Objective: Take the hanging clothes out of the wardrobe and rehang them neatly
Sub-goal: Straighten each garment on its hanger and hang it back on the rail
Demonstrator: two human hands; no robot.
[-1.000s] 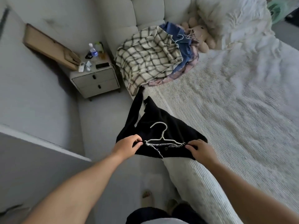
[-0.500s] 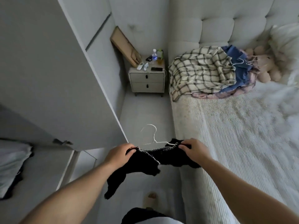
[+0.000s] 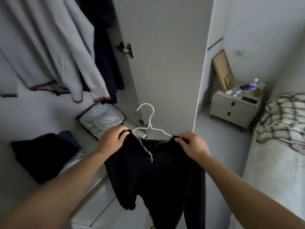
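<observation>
I've got one black sweater on one white hanger, hanging lengthwise downward, hook up, left hand and right hand pinching its shoulders.

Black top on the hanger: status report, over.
Left hand and right hand each pinch a shoulder of the black top. White hanger hook up, facing open wardrobe. Nothing blocking.

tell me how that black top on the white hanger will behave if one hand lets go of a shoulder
The black top looks soft and floppy: below the left hand and right hand it hangs limp. The freed shoulder would probably sag or slip off the thin white hanger. It seems light.
</observation>
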